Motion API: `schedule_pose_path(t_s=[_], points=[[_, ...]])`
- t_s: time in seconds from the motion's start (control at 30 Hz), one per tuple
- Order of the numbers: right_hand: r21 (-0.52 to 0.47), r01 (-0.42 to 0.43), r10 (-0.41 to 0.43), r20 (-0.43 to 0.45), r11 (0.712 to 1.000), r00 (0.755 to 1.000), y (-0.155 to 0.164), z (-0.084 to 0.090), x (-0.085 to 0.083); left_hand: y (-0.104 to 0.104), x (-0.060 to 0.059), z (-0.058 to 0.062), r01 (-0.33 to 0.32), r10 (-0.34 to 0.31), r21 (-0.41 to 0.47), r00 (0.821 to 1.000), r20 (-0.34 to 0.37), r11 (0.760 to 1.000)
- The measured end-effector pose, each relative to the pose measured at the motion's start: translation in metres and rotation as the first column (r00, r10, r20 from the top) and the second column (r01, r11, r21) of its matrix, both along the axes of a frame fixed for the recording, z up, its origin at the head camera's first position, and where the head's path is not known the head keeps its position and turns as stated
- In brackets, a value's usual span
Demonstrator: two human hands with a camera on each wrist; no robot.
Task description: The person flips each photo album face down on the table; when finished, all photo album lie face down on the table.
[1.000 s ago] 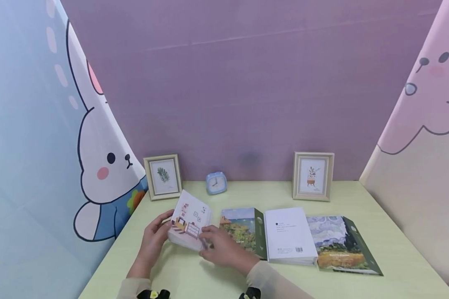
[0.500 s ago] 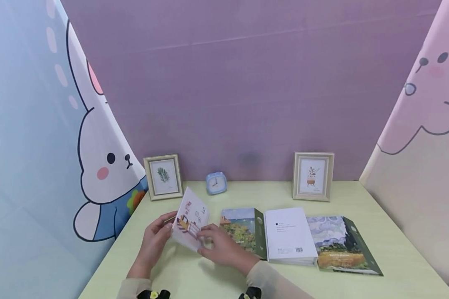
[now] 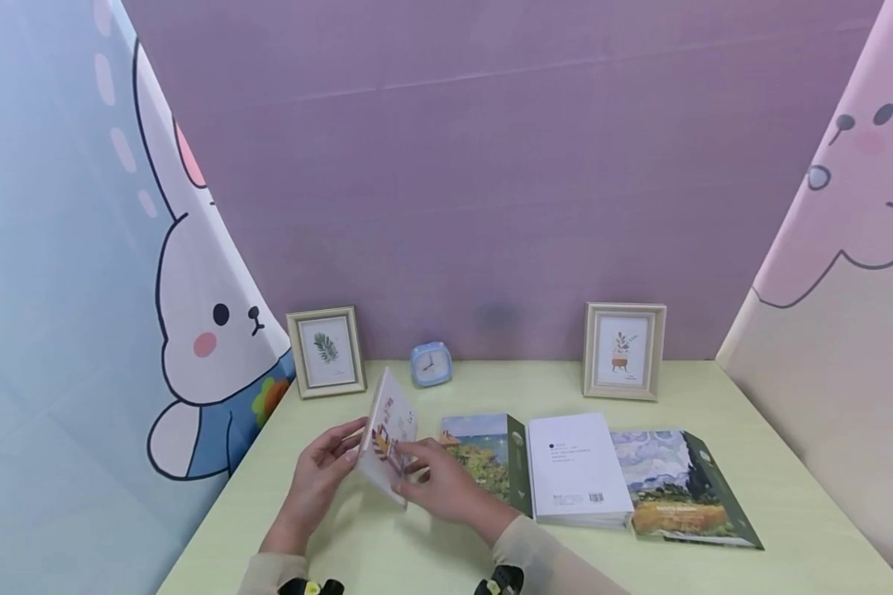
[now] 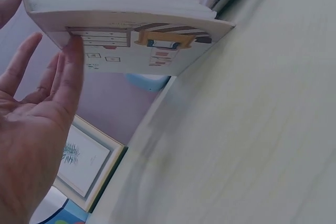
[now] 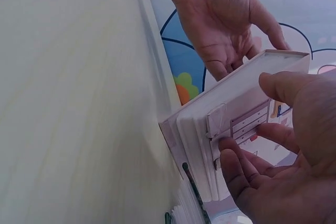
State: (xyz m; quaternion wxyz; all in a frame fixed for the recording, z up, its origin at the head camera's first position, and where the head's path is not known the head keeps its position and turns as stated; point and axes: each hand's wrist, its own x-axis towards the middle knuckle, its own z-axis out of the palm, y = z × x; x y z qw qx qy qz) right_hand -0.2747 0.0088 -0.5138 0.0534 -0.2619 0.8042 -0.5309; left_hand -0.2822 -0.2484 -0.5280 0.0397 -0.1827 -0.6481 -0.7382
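Both hands have the book (image 3: 387, 434) tipped up on edge on the worktop (image 3: 387, 545), just left of the open book (image 3: 603, 479). The right hand (image 3: 446, 487) grips its cover; the right wrist view alone shows those fingers (image 5: 236, 174) curled at the page block. The left hand (image 3: 320, 475) backs it, fingers (image 4: 71, 72) straight, as its wrist view shows. Behind stand a clock (image 3: 430, 364) and two frames (image 3: 326, 351).

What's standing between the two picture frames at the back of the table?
A small round-faced blue clock stands between the leaf picture frame and the potted-plant picture frame, closer to the leaf one. The head view shows it.
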Motion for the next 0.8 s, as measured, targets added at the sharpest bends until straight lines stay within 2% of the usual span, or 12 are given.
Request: schedule_pose_path(t_s=[0.3,0.63,0.8], points=[[-0.035,0.008,-0.008,-0.012,0.999,1.000,0.004,0.003,-0.001,0.005,0.000,-0.001,0.082,-0.082,-0.030,0.996,-0.022,0.996],[-0.085,0.010,-0.007,0.031,0.996,1.000,0.011,0.014,-0.002,0.011,0.000,-0.004,0.068,-0.066,-0.094,0.998,0.022,0.993],[-0.078,0.036,-0.033,0.035,0.996,0.999,0.015,0.019,-0.001,0.012,-0.001,-0.006,0.087,-0.084,-0.130,0.996,0.027,0.988]])
